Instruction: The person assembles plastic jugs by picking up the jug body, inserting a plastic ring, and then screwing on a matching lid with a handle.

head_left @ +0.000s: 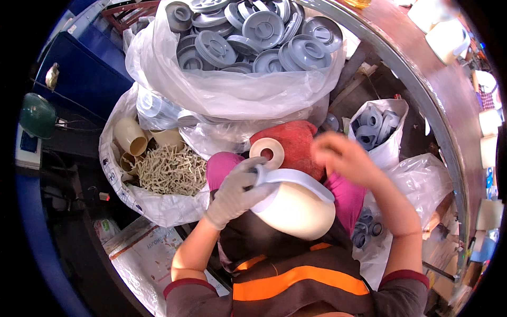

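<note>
My left hand [236,193], in a pale glove, is closed around one end of a cream plastic jug [298,214] lying across my lap. A pale blue-grey handle [301,178] runs along the jug's upper side. Just beyond my left fingertips is a cream ring-shaped part [262,150] with a round hole; I cannot tell whether it joins the jug. My right hand [338,153], bare and smeared by motion, is raised apart from the jug, to its upper right. Red cloth [293,142] lies beyond the jug, between my knees.
Ahead stands a large clear bag [232,92] heaped with grey round lids [264,29]. A white sack [169,214] at left holds cream jug bodies [130,136] and many small beige pieces [171,169]. Blue-grey parts [372,127] fill a smaller sack at right. A metal-edged table [422,84] curves along the right.
</note>
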Demonstrator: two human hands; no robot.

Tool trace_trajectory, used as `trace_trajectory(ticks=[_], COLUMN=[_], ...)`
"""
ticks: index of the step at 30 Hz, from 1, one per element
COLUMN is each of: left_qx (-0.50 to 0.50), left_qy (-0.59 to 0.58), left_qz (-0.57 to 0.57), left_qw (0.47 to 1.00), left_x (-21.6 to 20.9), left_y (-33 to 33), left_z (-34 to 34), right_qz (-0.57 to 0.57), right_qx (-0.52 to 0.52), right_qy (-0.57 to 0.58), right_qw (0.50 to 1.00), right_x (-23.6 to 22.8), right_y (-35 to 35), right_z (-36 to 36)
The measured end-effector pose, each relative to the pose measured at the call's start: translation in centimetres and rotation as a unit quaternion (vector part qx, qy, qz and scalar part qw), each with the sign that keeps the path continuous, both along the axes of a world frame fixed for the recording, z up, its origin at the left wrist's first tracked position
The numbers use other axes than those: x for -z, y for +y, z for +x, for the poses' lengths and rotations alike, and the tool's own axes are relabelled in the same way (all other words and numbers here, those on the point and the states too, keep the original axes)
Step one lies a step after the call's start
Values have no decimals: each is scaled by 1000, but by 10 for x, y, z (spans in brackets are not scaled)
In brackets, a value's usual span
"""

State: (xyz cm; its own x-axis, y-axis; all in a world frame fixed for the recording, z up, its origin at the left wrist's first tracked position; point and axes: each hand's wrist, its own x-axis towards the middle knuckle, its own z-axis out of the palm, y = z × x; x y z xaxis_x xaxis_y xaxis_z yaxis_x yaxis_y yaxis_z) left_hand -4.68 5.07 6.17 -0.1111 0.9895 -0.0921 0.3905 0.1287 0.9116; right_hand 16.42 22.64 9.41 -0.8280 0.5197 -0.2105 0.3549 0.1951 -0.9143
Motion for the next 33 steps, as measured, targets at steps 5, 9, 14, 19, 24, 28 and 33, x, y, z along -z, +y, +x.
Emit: trace_trajectory(ticks=[5, 9, 14, 19, 24, 28, 33], left_qx=[-257, -328, -356, -323, -347, -366, -422], left_qy=[-271, -416, -468, -529, -553, -551, -540], left_qz=[28, 58, 69, 88, 108, 104, 117], left_qw=[927, 846, 806, 780, 750, 743, 719], left_x=[34, 40, 49, 62, 60, 59, 69], left_y=[-51, -74, -72, -56, -54, -59, -68], left_z=[-24, -38, -44, -44, -40, -35, -37], right_qz=[451, 489, 55, -277, 480, 493, 376], right_qx=[170, 172, 295, 318, 311, 162, 158], right_qy=[31, -159, 177, 183, -26, -14, -72], right_qw=[875, 840, 937, 888, 820, 855, 910], right_x=[49, 62, 38, 53, 83, 81, 66], right_y=[126, 166, 164, 171, 163, 175, 182], right_z=[-104, -139, -103, -64, -70, -96, -105])
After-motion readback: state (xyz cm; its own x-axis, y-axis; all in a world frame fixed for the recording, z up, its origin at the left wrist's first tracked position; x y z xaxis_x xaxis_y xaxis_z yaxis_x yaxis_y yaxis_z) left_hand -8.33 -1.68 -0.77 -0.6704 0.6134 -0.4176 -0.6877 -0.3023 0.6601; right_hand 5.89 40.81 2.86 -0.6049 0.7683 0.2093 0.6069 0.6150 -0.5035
